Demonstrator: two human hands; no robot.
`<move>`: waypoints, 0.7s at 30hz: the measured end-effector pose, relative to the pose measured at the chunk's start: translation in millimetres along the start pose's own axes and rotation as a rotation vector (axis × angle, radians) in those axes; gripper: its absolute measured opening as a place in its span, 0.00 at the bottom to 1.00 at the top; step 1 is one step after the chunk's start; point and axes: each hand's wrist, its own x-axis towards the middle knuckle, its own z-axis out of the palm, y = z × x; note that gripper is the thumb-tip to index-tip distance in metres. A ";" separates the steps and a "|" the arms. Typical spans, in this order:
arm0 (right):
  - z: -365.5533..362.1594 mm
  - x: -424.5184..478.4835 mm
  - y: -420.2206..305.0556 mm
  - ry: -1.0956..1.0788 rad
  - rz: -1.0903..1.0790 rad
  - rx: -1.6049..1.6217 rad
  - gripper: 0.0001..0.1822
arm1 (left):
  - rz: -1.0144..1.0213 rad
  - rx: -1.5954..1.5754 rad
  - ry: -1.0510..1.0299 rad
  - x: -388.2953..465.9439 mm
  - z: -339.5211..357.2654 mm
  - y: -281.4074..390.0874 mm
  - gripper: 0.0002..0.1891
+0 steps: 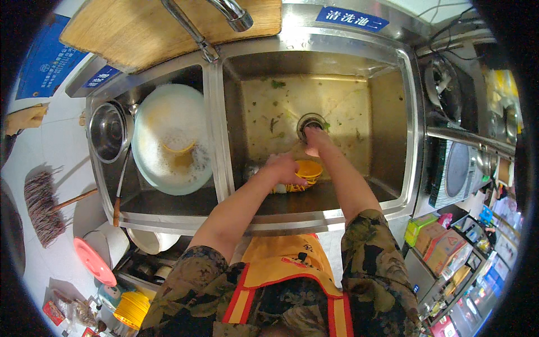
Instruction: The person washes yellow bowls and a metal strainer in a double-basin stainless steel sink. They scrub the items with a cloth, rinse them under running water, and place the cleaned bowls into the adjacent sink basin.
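Note:
My right hand (pixel 316 141) reaches down to the round drain (pixel 310 122) of the right steel sink basin (pixel 269 109), with its fingertips at the drain's dark middle; whether they hold anything is hidden. Beside it, at the near side of the same basin, my left hand (pixel 284 169) has its fingers and thumb on a yellow patterned bowl (pixel 310 169). More yellow patterned ware (pixel 294 187) and something pale lie under that hand, partly hidden. Green leaf scraps (pixel 278 84) and dark bits are scattered over the basin floor.
The left basin holds a pale round tub (pixel 177 94) of foamy water with a yellow rim under the surface, stacked metal bowls (pixel 107 132) and a wooden-handled utensil (pixel 116 210). A faucet (pixel 240 20) and a wooden board (pixel 139 29) are at the far side. A steel divider (pixel 217 126) separates the basins.

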 end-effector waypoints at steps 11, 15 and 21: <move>-4.4 4.1 1.8 -0.064 0.013 0.016 0.27 | 0.033 0.000 0.109 7.2 11.8 -3.9 0.33; -0.7 1.5 3.6 -0.063 0.004 -0.018 0.26 | 0.023 0.021 0.078 10.3 11.4 -4.4 0.33; -15.8 22.0 -6.6 -0.265 0.099 -0.066 0.30 | 0.029 -0.007 0.049 7.7 6.4 -2.9 0.35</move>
